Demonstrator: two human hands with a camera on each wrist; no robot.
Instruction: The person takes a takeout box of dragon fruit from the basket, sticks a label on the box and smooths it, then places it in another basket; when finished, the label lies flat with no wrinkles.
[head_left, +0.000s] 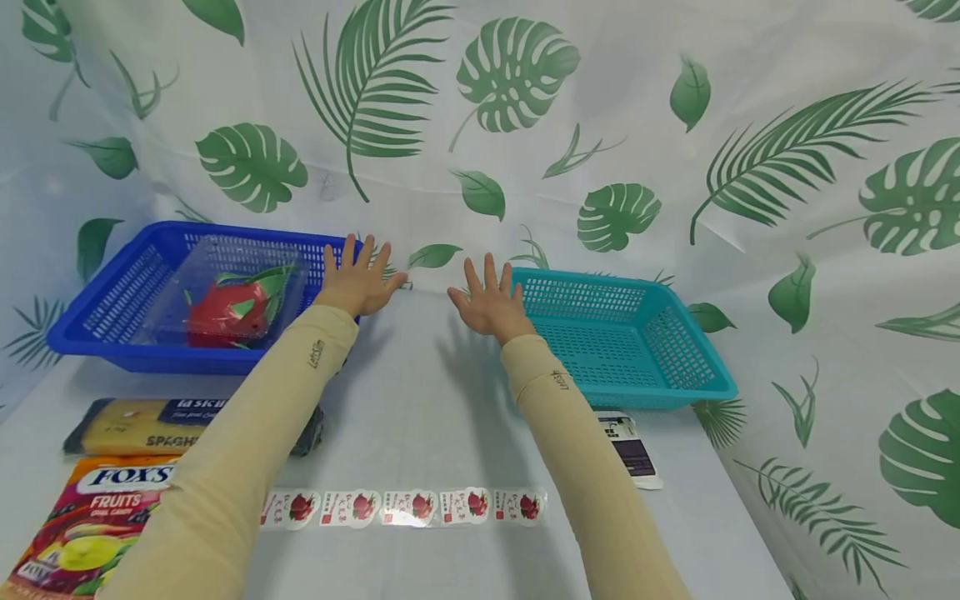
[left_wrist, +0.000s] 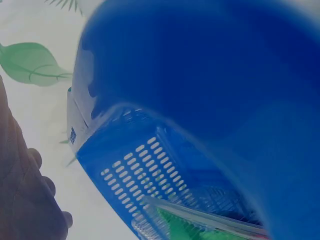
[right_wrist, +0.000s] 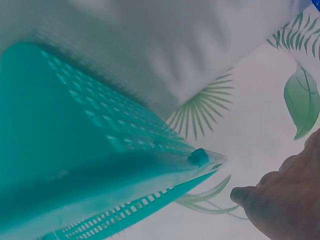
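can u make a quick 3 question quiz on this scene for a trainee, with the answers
1. True or false: the teal basket has a clear plastic container in it.
2. Multiple choice: how does the left hand show in the head view? A: curled into a fist; B: open, fingers spread; C: pinching a bag.
3. Fill the gap: the topmost large word on the orange pack is ____.

Key:
1. False; the clear plastic container is in the blue basket.
2. B
3. FOX'S

Free lane midway; blue basket [head_left: 180, 360], teal basket [head_left: 609, 352] flanking.
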